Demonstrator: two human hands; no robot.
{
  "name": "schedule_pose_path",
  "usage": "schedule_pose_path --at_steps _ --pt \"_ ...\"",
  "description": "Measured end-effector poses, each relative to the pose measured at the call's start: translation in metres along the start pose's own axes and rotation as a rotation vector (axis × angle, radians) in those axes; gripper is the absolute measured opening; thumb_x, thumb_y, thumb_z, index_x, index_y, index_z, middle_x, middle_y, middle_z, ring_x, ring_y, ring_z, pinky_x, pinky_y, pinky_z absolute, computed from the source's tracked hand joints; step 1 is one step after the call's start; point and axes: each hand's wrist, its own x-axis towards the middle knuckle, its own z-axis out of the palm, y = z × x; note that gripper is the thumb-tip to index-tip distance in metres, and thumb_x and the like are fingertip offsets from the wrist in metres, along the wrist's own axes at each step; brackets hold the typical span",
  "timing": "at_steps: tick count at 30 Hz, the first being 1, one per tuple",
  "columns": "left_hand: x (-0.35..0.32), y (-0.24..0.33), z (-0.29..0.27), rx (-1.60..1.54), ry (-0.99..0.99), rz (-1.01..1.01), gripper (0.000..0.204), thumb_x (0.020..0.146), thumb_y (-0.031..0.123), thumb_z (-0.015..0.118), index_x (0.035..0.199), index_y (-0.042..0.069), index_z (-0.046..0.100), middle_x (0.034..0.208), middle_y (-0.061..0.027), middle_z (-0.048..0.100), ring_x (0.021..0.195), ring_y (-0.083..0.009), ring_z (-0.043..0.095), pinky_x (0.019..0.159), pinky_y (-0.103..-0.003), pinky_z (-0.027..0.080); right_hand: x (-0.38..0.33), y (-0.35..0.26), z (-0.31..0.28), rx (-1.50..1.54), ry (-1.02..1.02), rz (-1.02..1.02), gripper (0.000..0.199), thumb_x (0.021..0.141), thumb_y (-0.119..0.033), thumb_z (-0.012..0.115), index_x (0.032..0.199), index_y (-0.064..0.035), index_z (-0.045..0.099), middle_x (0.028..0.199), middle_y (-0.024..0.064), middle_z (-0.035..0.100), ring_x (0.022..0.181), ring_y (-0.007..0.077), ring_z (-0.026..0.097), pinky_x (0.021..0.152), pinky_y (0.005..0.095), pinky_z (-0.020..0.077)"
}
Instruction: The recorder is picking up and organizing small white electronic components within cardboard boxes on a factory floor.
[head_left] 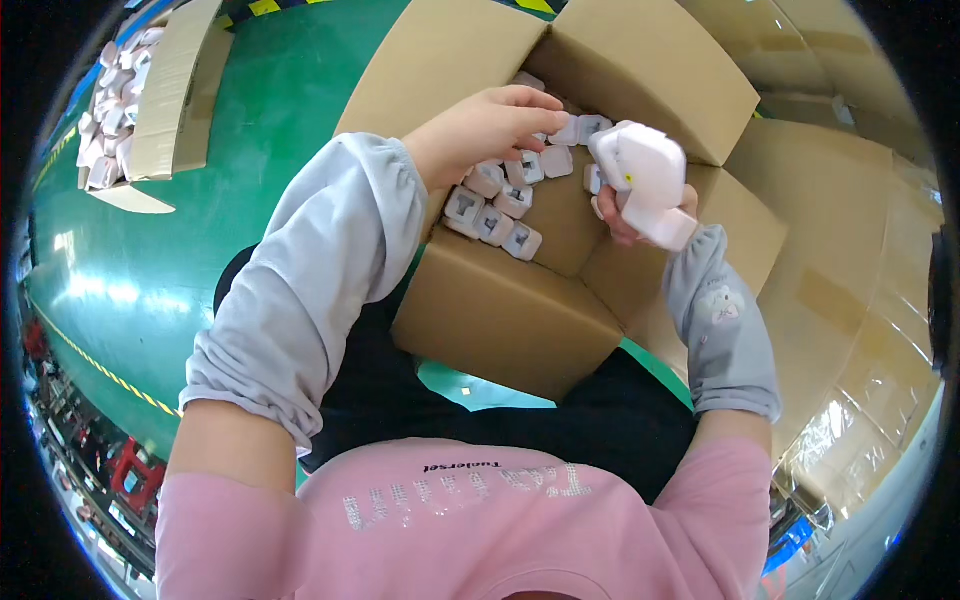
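Open box (500,310) holds perhaps 15 small white parts (495,215).

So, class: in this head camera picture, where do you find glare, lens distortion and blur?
Head view: glare streaks on the green floor; fisheye bends the cardboard box edges near the dark rim; the white handheld scanner in the right hand looks overexposed; the left hand and the small white parts stay fairly sharp.

Small white square parts (505,195) lie flat in rows inside an open cardboard box (500,310).
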Motion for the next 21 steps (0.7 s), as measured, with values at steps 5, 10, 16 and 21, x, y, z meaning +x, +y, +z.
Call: schedule_pose_path --at_steps 5,10,16,21 --pt "-0.008 0.000 0.008 -0.006 -0.095 0.139 0.056 0.085 0.034 0.058 0.132 0.009 0.039 0.113 -0.0050 0.054 0.101 -0.0137 0.051 0.086 -0.028 0.039 0.021 0.004 0.020 0.336 -0.143 -0.016 0.057 0.079 -0.039 0.054 0.125 -0.0077 0.042 0.094 0.0217 0.053 0.056 0.0196 0.046 0.051 0.0332 0.0417" --pt "-0.010 -0.001 0.016 -0.086 -0.157 0.353 0.059 0.085 0.033 0.059 0.134 0.009 0.035 0.109 -0.0050 0.056 0.099 -0.0127 0.050 0.086 -0.028 0.039 0.031 0.013 0.031 0.438 -0.095 0.009 0.055 0.085 -0.041 0.050 0.125 -0.0044 0.042 0.097 0.0259 0.053 0.055 0.0241 0.052 0.043 0.0319 0.0476" --pt "-0.001 -0.005 0.013 0.057 -0.044 0.122 0.044 0.088 0.031 0.057 0.121 0.005 0.043 0.099 -0.0066 0.057 0.092 -0.0120 0.052 0.080 -0.025 0.041 0.045 0.018 0.040 0.473 -0.117 -0.031 0.065 0.083 -0.048 0.048 0.128 -0.0023 0.036 0.107 0.0307 0.046 0.066 0.0340 0.058 0.050 0.0458 0.0567" --pt "0.005 -0.016 0.012 0.012 0.082 0.179 0.041 0.088 0.023 0.057 0.121 0.003 0.042 0.101 -0.0082 0.056 0.093 -0.0138 0.053 0.081 -0.028 0.045 0.041 0.012 0.025 0.398 -0.073 -0.001 0.074 0.082 -0.052 0.046 0.133 -0.0018 0.030 0.121 0.0324 0.041 0.090 0.0423 0.057 0.061 0.0512 0.0566"
